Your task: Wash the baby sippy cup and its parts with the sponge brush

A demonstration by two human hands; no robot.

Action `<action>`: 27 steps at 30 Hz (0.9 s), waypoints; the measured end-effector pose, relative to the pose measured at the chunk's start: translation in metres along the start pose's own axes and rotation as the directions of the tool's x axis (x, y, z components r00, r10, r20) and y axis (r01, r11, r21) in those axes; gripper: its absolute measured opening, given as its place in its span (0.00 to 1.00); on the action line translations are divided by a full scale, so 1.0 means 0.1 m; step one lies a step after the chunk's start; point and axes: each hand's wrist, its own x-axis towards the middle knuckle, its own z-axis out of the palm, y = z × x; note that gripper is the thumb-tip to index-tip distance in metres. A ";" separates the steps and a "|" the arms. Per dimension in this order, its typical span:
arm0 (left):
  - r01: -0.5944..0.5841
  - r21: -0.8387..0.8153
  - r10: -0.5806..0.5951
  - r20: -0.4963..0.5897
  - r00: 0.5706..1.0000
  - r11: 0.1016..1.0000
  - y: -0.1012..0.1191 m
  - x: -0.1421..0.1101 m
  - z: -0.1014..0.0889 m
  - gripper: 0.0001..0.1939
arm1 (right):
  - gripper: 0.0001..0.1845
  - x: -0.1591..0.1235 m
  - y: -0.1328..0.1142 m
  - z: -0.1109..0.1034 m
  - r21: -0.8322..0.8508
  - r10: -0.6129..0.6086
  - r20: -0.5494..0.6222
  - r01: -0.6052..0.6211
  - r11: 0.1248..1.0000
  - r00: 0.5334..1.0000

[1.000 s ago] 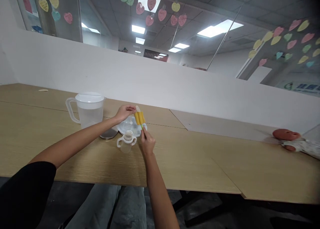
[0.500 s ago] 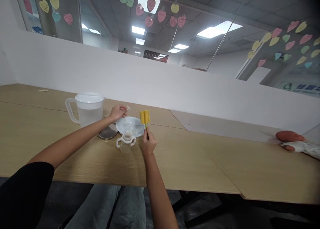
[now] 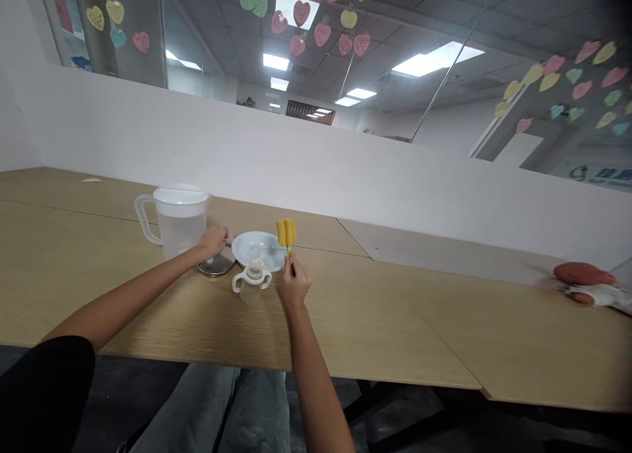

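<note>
My right hand (image 3: pixel 296 282) grips the thin green-and-dark handle of a bottle brush (image 3: pixel 286 232), its yellow sponge head upright. My left hand (image 3: pixel 214 241) is closed over a round shiny metal plate (image 3: pixel 217 265), between the pitcher and the bowl; what its fingers hold is hidden. A clear baby bottle (image 3: pixel 251 283) with two white side handles stands uncapped before the bowl. Behind it sits a shallow pale bowl (image 3: pixel 274 261) that looks wet inside. On the left stands a translucent lidded pitcher (image 3: pixel 182 219), partly filled with clear liquid.
These things stand on a wooden table (image 3: pixel 370 328) against a white low wall (image 3: pixel 276 157) with glass above. At the far right lies a reddish-brown object with white patterned cloth (image 3: pixel 585 275). A small pale sliver (image 3: pixel 91 180) lies at the back left.
My left hand has moved left and down, from above the bowl to over the metal plate. The small translucent piece at its fingertips no longer shows. My right hand keeps the brush in place.
</note>
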 end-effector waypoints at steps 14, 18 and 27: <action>0.005 0.248 -0.019 0.052 0.998 0.969 0.09 0.02 0.14 0.05 | 0.23 -0.02 0.02 -0.01 -0.035 0.065 0.058 -0.064 0.997 0.996; -0.081 0.244 0.088 -0.018 0.996 0.966 0.32 -0.03 0.10 0.16 | 0.22 -0.02 0.01 -0.01 -0.074 0.102 0.066 -0.097 0.993 0.993; -0.187 0.184 0.167 0.120 0.979 0.965 0.71 0.10 0.42 0.20 | 0.20 -0.01 0.02 -0.08 -0.214 0.274 0.174 -0.235 0.948 0.946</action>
